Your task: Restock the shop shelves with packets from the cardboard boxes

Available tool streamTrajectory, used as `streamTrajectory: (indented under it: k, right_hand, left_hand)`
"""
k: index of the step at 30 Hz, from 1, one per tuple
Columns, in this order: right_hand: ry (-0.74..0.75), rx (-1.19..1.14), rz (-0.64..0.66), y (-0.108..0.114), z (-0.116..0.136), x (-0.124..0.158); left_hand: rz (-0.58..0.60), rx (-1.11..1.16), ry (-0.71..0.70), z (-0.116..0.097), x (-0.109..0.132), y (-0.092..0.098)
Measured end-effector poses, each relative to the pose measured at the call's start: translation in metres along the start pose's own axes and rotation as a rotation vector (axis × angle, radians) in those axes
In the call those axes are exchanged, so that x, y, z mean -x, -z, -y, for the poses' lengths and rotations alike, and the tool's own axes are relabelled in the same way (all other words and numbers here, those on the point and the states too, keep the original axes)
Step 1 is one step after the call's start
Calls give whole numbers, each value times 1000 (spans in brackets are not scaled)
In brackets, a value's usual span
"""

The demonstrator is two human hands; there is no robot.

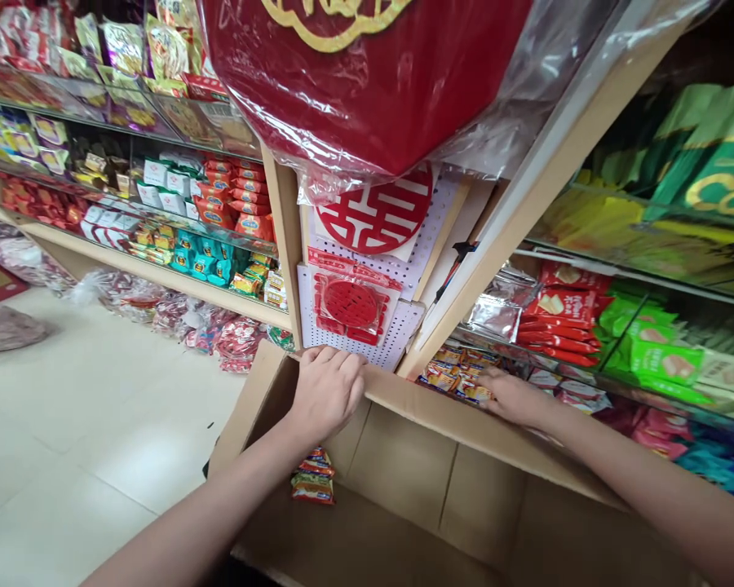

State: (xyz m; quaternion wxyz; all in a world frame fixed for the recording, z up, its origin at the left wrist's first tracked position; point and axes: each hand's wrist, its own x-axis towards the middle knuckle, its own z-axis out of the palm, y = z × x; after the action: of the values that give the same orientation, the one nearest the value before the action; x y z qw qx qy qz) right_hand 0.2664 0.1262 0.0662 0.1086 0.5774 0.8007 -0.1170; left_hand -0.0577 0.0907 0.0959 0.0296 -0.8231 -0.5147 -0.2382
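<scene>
My left hand (329, 387) is closed over the upper rim of an open cardboard box (397, 444), at its far left part. Inside the box, against the left end, lies a small stack of colourful snack packets (314, 477). Beyond the box's far wall, my right hand (514, 397) reaches into a low shelf compartment. Its curled fingers are on small orange, white and blue snack packets (449, 379); the box rim and the hand itself partly hide the grip.
Shelves of wrapped sweets (211, 257) stand to the left, with bagged goods (238, 338) along the floor (86, 424). Red and green packets (666, 359) fill the right shelves. A plastic-wrapped dark red item (367, 98) hangs above a pegboard (397, 334).
</scene>
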Motion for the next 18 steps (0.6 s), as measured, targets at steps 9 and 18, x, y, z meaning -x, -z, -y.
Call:
streamTrajectory:
  k: [9,18]
  right_hand:
    - [-63,-224,-809,-16,35,129]
    - [-146,-168,-1024,-85,105,154]
  left_hand:
    - [137,322,-234,14,74,-13]
    - [470,28,239,29,74,-108]
